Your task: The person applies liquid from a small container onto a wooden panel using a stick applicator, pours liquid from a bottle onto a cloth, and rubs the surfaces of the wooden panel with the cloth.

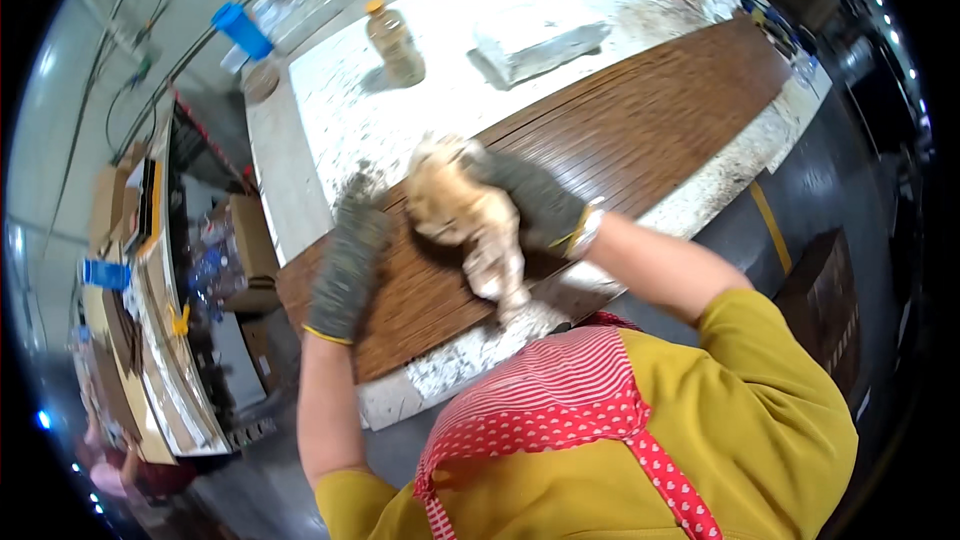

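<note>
Stained white tabletop point(440, 100) carries a long brown board point(620, 130). Right hand point(530, 202) grips a rag point(462, 215) on it; left hand point(350, 265) lies flat alongside, open, just left of rag.

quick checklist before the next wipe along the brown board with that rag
1. Rag held in right hand: ok, the gloved fingers wrap it.
2. Left hand steadying the brown board: ok, it lies flat on the near end.
3. Board resting on the white table: ok, it lies flat along it.
4. Path along the board: ok, nothing sits on the wood ahead.
5. Bottle and grey block off the board: ok, both stand apart on the table.
6. Rag wetness: cannot tell.
</note>
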Demonstrator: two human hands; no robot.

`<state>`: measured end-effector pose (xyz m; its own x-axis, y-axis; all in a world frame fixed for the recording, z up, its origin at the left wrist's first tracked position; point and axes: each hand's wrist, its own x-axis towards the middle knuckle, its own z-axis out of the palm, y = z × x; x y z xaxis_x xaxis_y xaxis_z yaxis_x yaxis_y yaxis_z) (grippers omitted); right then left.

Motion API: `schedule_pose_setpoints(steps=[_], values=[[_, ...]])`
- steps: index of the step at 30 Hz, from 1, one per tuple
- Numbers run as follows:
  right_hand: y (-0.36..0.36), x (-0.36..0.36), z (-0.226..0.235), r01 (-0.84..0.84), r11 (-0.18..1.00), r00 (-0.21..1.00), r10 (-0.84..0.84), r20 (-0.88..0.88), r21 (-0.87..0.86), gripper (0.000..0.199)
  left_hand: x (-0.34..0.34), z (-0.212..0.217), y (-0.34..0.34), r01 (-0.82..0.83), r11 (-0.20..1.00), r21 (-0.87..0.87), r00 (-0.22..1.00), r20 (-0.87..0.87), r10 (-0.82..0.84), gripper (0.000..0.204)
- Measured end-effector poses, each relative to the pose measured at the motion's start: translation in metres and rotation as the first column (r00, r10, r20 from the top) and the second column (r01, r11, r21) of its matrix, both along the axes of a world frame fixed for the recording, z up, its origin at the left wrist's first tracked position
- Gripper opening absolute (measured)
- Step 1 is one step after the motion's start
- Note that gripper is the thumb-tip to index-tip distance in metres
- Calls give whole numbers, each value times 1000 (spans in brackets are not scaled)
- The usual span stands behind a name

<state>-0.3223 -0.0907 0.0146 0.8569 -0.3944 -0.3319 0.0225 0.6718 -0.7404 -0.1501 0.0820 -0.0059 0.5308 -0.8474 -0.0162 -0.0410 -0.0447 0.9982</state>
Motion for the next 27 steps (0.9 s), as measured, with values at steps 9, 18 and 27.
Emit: schedule_pose_setpoints(steps=[9, 18, 27], values=[[-26, -38, -52, -180, 873, 939, 16, 342, 453, 35, -70, 30, -77, -119, 984, 134, 985, 137, 101, 37], [-117, -98, -55, 135, 948, 973, -182, 142, 288, 45, 73, -3, -188, -337, 934, 122, 932, 182, 313, 74], [-174, -185, -5, 314, 837, 949, -273, 156, -448, 40, 146, -96, -315, -511, 847, -147, 792, 303, 531, 113]])
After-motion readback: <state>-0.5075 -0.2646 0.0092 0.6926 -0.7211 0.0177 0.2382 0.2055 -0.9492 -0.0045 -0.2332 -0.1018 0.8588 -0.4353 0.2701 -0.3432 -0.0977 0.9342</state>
